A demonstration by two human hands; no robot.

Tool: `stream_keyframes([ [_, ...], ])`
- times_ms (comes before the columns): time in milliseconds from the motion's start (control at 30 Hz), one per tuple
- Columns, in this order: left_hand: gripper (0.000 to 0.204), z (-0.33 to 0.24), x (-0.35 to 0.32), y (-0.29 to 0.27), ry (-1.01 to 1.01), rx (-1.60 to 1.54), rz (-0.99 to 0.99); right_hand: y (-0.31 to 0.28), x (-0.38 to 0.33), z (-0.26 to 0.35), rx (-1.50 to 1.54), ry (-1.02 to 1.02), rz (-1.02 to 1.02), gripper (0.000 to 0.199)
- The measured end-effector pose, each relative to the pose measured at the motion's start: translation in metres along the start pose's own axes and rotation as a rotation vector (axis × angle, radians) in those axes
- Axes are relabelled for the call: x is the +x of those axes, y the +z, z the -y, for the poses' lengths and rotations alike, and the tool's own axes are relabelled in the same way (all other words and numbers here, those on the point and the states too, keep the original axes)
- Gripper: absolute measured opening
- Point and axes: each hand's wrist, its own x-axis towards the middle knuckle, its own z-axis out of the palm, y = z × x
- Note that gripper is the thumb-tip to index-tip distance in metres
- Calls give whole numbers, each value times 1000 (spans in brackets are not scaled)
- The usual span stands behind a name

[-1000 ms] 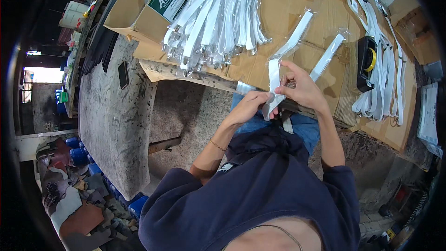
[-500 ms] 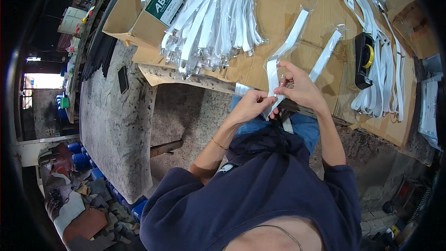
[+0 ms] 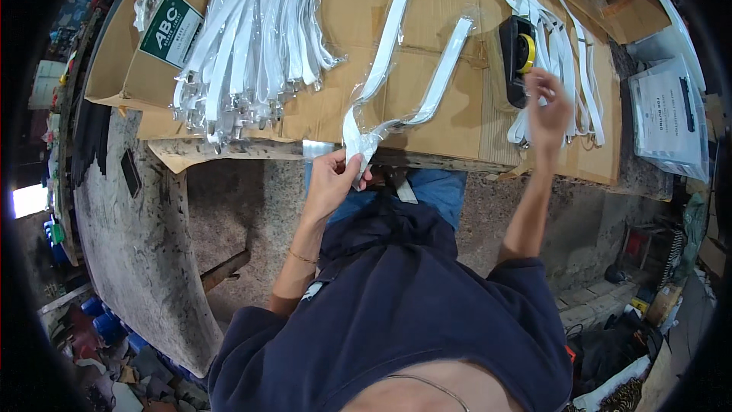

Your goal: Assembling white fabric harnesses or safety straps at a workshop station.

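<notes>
Your left hand [image 3: 335, 181] pinches the flat white plastic-sleeved strap [image 3: 379, 70] before you; the oblong black, yellow-cored tape dispenser [image 3: 508, 67], pointing away, lies just left of your nearer right hand [image 3: 550, 111], whose opening and hold blur hides

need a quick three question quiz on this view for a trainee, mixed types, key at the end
1. Multiple choice: which hand holds the wrapped white strap? a) right b) both c) left
2. True or false: the large pile of wrapped straps lies to the left of the black dispenser.
3. Fill the gap: the black dispenser, close to the right hand, has a round ____ part.

Key:
1. c, the left hand
2. true
3. yellow
</notes>
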Motion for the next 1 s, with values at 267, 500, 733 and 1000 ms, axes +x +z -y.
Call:
stream_keyframes([
  [267, 21, -1, -3, 15, -11, 54, 117, -31, 56, -94, 104, 443, 418, 31],
  [500, 20, 7, -5, 16, -6, 79, 142, -27, 61, -92, 66, 471, 526, 24],
  [733, 21, 4, -4, 11, -12, 113, 148, -30, 44, -87, 63, 374, 331, 26],
  [1000, 23, 5, 0, 14, -8, 125, 178, -30, 25, -84, 188, 383, 263, 28],
])
